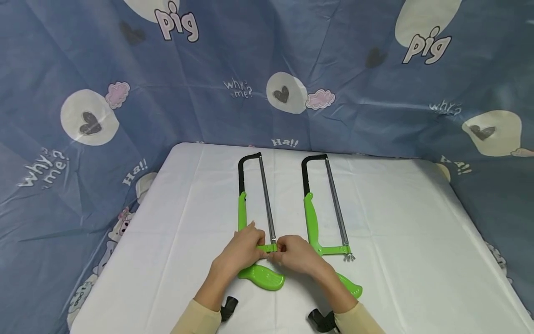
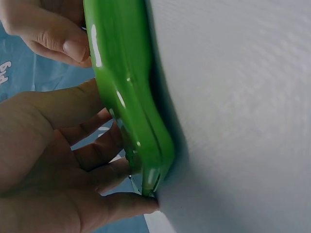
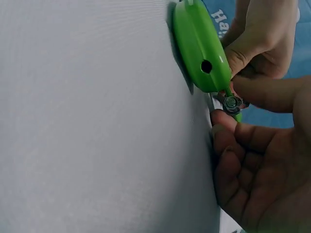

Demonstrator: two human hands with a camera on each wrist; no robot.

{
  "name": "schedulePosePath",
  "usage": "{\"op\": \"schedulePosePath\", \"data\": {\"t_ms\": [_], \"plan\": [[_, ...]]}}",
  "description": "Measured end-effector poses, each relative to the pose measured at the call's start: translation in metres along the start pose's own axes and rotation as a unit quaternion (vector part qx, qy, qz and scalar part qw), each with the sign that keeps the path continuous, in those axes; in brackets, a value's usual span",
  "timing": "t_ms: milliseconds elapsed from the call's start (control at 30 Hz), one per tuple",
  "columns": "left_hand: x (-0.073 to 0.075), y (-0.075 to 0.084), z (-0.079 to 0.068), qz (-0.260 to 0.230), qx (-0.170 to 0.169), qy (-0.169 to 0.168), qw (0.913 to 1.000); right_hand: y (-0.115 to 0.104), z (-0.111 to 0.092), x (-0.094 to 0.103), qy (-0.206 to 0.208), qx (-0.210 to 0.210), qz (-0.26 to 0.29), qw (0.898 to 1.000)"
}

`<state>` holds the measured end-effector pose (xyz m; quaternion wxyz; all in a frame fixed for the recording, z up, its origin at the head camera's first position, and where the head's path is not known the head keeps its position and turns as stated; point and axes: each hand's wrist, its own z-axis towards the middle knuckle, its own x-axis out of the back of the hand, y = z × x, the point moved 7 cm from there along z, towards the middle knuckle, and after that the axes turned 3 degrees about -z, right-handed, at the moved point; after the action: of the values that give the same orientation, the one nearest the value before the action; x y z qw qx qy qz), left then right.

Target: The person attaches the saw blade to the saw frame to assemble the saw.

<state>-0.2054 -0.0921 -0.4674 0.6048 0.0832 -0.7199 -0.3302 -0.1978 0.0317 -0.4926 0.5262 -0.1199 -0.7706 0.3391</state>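
A hacksaw (image 1: 263, 278) with a green handle, black front frame and grey blade lies at the middle of the white table. My left hand (image 1: 242, 250) grips its green frame by the crossbar at the blade's near end. From the other side my right hand (image 1: 298, 254) has thumb and fingers around the metal wing nut (image 3: 232, 103) at that end. The handle's rounded green end (image 2: 121, 58) lies close along the table in the left wrist view. To the right lies a second, matching hacksaw (image 1: 311, 222), its handle partly hidden by my right forearm.
The second hacksaw's wing nut (image 1: 349, 257) sticks out at its crossbar. Black wrist mounts (image 1: 229, 308) show by both sleeves. White cloth covers the table (image 1: 417, 241), and a blue printed curtain (image 1: 233, 55) hangs behind it.
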Motion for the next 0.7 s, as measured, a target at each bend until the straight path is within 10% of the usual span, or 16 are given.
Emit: {"op": "schedulePosePath", "data": {"t_ms": [233, 700], "plan": [[-0.001, -0.0015, -0.0011, 0.0, 0.001, 0.005, 1.0, 0.0057, 0.0004, 0.0008, -0.024, 0.021, 0.049, 0.998], [0.0004, -0.0004, -0.0012, -0.004, 0.001, 0.0, 1.0, -0.0016, 0.0007, 0.001, 0.028, 0.017, -0.025, 0.999]]}}
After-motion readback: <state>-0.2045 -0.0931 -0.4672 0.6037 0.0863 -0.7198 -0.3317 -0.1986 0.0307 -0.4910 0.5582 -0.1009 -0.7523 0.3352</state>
